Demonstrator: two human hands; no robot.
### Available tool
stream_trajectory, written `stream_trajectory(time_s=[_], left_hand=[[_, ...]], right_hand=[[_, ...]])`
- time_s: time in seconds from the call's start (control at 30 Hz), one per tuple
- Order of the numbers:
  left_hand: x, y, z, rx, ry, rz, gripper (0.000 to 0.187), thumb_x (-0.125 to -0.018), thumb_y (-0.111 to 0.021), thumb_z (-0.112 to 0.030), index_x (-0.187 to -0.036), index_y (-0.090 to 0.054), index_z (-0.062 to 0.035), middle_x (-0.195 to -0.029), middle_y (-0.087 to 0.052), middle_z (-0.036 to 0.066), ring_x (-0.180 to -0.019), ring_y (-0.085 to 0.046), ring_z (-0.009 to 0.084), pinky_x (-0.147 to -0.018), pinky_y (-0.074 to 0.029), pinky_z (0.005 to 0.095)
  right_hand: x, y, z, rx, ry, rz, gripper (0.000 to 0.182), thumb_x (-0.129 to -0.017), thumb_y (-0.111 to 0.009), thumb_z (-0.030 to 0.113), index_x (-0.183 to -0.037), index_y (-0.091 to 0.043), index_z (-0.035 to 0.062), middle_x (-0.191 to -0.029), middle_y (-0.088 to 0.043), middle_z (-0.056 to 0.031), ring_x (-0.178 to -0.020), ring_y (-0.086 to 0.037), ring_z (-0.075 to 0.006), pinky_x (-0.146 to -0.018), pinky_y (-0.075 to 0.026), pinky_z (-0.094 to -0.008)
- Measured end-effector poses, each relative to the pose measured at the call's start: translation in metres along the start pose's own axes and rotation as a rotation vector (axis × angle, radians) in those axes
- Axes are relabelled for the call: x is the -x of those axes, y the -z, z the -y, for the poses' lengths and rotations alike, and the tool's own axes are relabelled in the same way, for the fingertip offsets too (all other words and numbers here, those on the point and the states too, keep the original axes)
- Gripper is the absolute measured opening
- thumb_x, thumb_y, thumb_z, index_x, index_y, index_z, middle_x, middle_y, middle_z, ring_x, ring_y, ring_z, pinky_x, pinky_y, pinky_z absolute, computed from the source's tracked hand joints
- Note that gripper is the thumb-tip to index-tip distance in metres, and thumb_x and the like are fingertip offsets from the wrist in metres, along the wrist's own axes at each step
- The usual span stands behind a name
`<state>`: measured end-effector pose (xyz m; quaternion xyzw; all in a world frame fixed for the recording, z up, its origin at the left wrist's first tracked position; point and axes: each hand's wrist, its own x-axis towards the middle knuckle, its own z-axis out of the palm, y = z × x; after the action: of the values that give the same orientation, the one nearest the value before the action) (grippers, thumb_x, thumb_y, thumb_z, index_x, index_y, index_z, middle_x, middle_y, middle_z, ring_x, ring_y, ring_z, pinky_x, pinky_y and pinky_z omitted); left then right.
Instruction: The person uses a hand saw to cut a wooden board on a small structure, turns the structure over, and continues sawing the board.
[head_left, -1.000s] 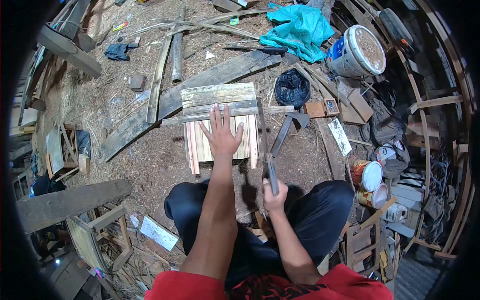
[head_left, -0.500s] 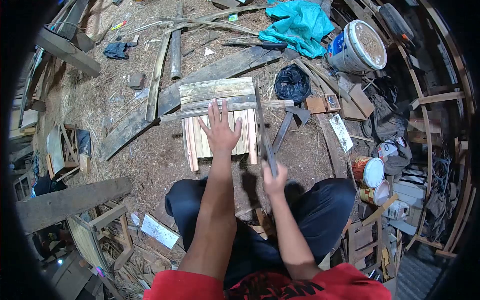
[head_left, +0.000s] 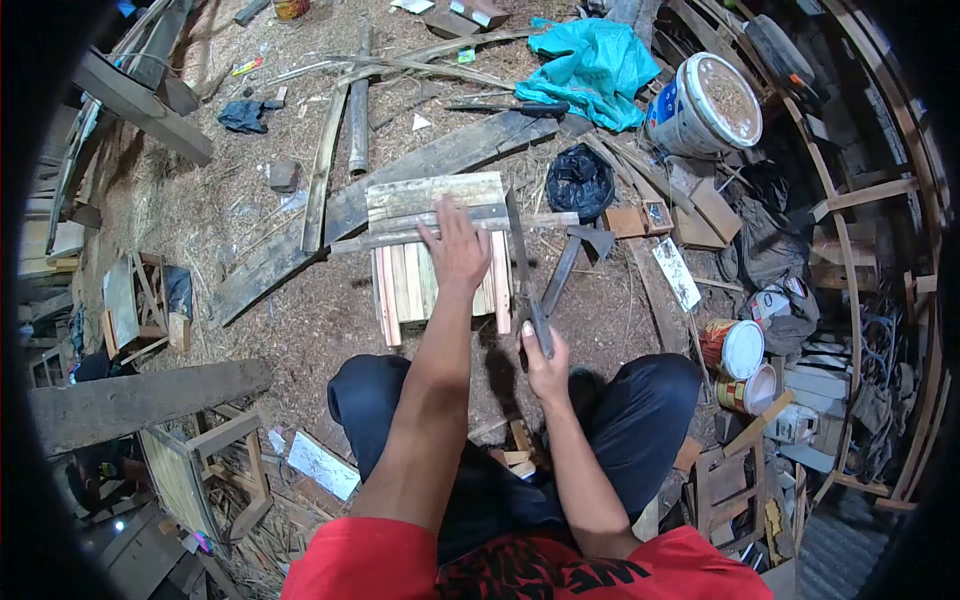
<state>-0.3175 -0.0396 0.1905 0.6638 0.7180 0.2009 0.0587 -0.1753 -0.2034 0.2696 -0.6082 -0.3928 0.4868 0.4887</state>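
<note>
My left hand (head_left: 460, 255) lies flat, fingers stretched out, on a narrow wooden strip (head_left: 385, 239) across a small slatted wooden piece (head_left: 413, 275), possibly a stool or box. My right hand (head_left: 546, 368) is wrapped round the handle of a handsaw (head_left: 518, 240). The saw's blade points away from me, along the right side of the slatted piece, where it crosses the strip. Whether the teeth have cut into the wood cannot be made out. Just right of the saw, a hatchet (head_left: 563, 275) lies on the ground beneath the strip's right end.
Beyond the slatted piece lies a long dark plank (head_left: 270, 265). A black plastic bag (head_left: 580, 182), a teal sheet (head_left: 590, 65) and a large white bucket (head_left: 705, 110) are at the far right. Paint tins (head_left: 740, 348) stand nearer, and a wooden frame (head_left: 215, 440) is at the left.
My left hand has slid a little to the right over the strip, its fingers closer together. My right hand keeps hold of the saw. The whole view has shifted slightly.
</note>
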Motion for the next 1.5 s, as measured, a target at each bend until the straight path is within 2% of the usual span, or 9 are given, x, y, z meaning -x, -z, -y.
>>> stream_trajectory(time_s=[0.3,0.37,0.57,0.67,0.77,0.97,1.23,1.37,1.5], left_hand=[[-0.037,-0.020,-0.013,0.009,0.004,-0.042,0.060,-0.098,-0.046,-0.037,-0.154,-0.034,-0.0193,-0.163,-0.026,0.009,-0.151,-0.020,0.0280,-0.120,-0.003,0.0590],[-0.034,-0.018,-0.014,0.001,0.012,-0.032,0.059,-0.099,-0.044,-0.039,-0.154,-0.035,-0.0199,-0.163,-0.026,0.008,-0.151,-0.020,0.0277,-0.120,-0.003,0.0586],[-0.034,-0.014,-0.015,0.007,0.012,-0.046,0.060,-0.098,-0.048,-0.037,-0.154,-0.035,-0.0181,-0.162,-0.029,0.008,-0.151,-0.022,0.0267,-0.121,-0.005,0.0583],[-0.034,-0.015,-0.016,-0.011,0.016,-0.052,0.060,-0.098,-0.048,-0.038,-0.154,-0.035,-0.0184,-0.162,-0.029,0.008,-0.150,-0.023,0.0266,-0.121,-0.006,0.0579],[-0.032,-0.015,-0.015,-0.019,0.011,-0.060,0.061,-0.098,-0.048,-0.038,-0.154,-0.035,-0.0188,-0.162,-0.029,0.008,-0.150,-0.023,0.0263,-0.121,-0.006,0.0580],[-0.031,-0.020,-0.013,-0.032,0.007,-0.080,0.060,-0.097,-0.048,-0.038,-0.153,-0.036,-0.0187,-0.162,-0.029,0.007,-0.150,-0.023,0.0257,-0.121,-0.007,0.0584],[-0.032,-0.018,-0.015,-0.029,-0.006,-0.108,0.058,-0.097,-0.048,-0.037,-0.151,-0.040,-0.0168,-0.160,-0.032,0.008,-0.149,-0.026,0.0275,-0.121,-0.007,0.0584],[-0.035,-0.018,-0.014,-0.018,-0.002,-0.096,0.060,-0.097,-0.048,-0.038,-0.153,-0.037,-0.0180,-0.161,-0.030,0.007,-0.150,-0.024,0.0263,-0.121,-0.006,0.0586],[-0.036,-0.018,-0.017,-0.015,0.000,-0.101,0.060,-0.096,-0.048,-0.038,-0.152,-0.038,-0.0176,-0.161,-0.030,0.008,-0.150,-0.024,0.0261,-0.120,-0.007,0.0588]], right_hand=[[-0.040,-0.014,-0.007,0.303,0.200,-0.099,0.031,-0.094,-0.064,0.025,-0.073,-0.062,0.0015,-0.057,-0.050,-0.0053,-0.056,-0.048,-0.0096,-0.051,-0.039,-0.0329],[-0.069,-0.020,-0.001,0.277,0.041,-0.090,0.032,-0.094,-0.064,0.024,-0.071,-0.061,0.0018,-0.057,-0.051,-0.0061,-0.054,-0.049,-0.0119,-0.051,-0.039,-0.0333],[0.013,0.007,-0.020,0.365,0.195,-0.081,0.038,-0.095,-0.065,0.025,-0.066,-0.054,0.0036,-0.055,-0.044,0.0001,-0.053,-0.040,-0.0088,-0.049,-0.033,-0.0318],[0.000,0.006,-0.027,0.249,0.006,-0.127,0.030,-0.092,-0.066,0.019,-0.069,-0.059,0.0014,-0.054,-0.048,-0.0057,-0.051,-0.046,-0.0116,-0.049,-0.037,-0.0347],[-0.056,-0.020,-0.009,0.245,0.129,-0.172,0.032,-0.091,-0.068,0.020,-0.068,-0.058,0.0010,-0.053,-0.047,-0.0050,-0.050,-0.045,-0.0111,-0.048,-0.036,-0.0348],[0.026,0.009,-0.020,0.345,0.098,-0.058,0.036,-0.094,-0.065,0.021,-0.067,-0.054,0.0007,-0.057,-0.048,-0.0018,-0.056,-0.045,-0.0098,-0.052,-0.037,-0.0321],[-0.058,-0.021,-0.015,0.186,0.159,-0.124,0.035,-0.094,-0.065,0.024,-0.069,-0.056,0.0012,-0.053,-0.044,-0.0067,-0.051,-0.045,-0.0104,-0.049,-0.036,-0.0349],[0.019,0.008,-0.025,0.249,0.113,-0.092,0.030,-0.090,-0.069,0.016,-0.067,-0.057,0.0012,-0.054,-0.043,-0.0019,-0.053,-0.043,-0.0070,-0.048,-0.037,-0.0329],[-0.014,0.002,-0.021,0.227,0.138,-0.118,0.030,-0.091,-0.067,0.020,-0.069,-0.058,0.0014,-0.055,-0.045,-0.0030,-0.053,-0.043,-0.0082,-0.049,-0.037,-0.0332]])
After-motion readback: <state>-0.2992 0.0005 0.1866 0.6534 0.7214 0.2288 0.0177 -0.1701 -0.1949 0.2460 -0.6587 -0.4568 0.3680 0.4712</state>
